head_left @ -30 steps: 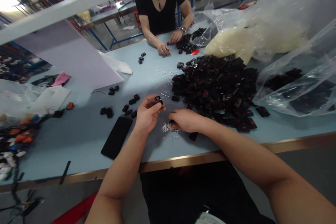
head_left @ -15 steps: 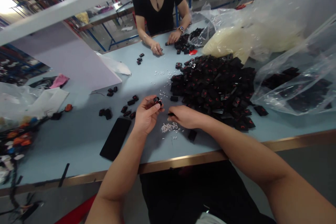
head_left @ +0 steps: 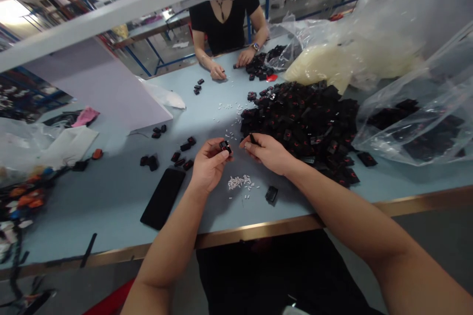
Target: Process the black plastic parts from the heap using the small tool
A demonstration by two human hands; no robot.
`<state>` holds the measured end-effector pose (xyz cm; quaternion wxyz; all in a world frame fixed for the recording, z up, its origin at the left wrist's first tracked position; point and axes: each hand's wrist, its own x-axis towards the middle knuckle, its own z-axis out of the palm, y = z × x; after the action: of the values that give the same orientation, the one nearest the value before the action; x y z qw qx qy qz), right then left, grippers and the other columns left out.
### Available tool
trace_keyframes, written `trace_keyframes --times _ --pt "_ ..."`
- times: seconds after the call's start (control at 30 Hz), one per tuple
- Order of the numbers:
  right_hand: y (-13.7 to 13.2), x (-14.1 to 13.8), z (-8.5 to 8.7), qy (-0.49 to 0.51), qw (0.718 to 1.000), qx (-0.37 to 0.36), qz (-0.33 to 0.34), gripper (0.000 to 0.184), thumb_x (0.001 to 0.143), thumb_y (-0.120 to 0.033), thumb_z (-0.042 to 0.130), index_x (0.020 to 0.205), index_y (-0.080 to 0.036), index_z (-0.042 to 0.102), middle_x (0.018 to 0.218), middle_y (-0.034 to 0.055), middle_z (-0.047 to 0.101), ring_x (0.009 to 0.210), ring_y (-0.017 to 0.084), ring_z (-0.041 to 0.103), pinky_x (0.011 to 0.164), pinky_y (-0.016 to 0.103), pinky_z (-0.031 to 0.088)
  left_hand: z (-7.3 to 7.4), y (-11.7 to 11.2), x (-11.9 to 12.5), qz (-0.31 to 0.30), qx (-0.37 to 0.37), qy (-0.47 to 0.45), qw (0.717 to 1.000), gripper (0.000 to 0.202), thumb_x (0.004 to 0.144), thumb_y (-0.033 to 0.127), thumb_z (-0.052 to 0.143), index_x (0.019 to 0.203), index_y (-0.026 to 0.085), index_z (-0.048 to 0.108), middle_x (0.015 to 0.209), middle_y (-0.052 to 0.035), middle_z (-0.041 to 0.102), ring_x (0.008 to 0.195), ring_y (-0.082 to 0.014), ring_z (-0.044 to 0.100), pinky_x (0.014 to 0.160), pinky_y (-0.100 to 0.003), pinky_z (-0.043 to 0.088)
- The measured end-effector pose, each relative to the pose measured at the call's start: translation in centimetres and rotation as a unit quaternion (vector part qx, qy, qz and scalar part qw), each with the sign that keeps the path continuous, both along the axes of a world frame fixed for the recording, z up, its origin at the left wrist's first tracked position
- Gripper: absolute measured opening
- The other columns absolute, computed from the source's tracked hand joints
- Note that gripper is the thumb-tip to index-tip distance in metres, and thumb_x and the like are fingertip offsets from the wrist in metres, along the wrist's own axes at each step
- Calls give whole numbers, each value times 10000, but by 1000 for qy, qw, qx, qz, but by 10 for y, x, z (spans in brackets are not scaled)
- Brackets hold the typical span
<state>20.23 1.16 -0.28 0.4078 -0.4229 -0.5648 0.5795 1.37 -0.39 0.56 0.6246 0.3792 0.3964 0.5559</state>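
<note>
My left hand [head_left: 209, 165] holds a small black plastic part with a red mark [head_left: 224, 146] between thumb and fingertips. My right hand [head_left: 268, 153] is raised just to its right, pinching a thin black piece [head_left: 252, 139] in its fingertips. The two hands are close but apart. Below them, a small heap of white plastic pins [head_left: 237, 182] lies on the light blue tabletop [head_left: 111, 206]. A loose black part [head_left: 271, 194] sits nearby. A large pile of similar black parts [head_left: 299, 128] rises just behind my right hand.
A black phone [head_left: 162, 198] lies left of my left arm, near small groups of black parts. Across the table, a co-worker's hands [head_left: 227, 63] work at a smaller pile. Plastic bags hold cream pellets [head_left: 328, 64] and black parts [head_left: 410, 128]. Tangled wires lie at far left.
My right hand has lifted from the table beside the white pins and moved up, now pinching the thin black piece. My left hand has barely moved and keeps its part.
</note>
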Motion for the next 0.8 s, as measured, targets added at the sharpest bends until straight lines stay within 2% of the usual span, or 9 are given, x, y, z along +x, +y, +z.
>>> trace_keyframes --times 0.23,0.5,0.6,0.8 --pt "-1 0 1 77 996 -52 11 244 782 -380 651 912 -181 592 664 -43 490 530 97 410 486 245 313 1 -2 2 -23 1 2 1000 414 600 200 885 953 198 669 801 -4 708 692 -139 682 635 -268 566" --pt "-2 0 0 76 996 -35 -6 231 818 -388 606 920 -182 596 659 -41 501 538 100 443 489 246 341 -2 -2 1 -38 4 3 999 418 617 194 879 977 203 667 807 2 709 685 -131 684 646 -269 563" --pt "-2 -1 2 94 995 -38 -12 241 801 -391 635 916 -186 584 675 -35 534 539 98 461 477 241 351 -2 -2 1 -38 0 2 999 429 608 194 885 976 202 666 814 -2 713 685 -135 688 649 -274 567" --pt "-4 -2 7 117 991 -56 -22 311 727 -402 731 887 -192 567 817 36 665 604 124 575 396 217 305 -2 -2 2 -41 7 5 999 419 612 206 888 970 202 670 815 -4 714 700 -145 699 658 -280 574"
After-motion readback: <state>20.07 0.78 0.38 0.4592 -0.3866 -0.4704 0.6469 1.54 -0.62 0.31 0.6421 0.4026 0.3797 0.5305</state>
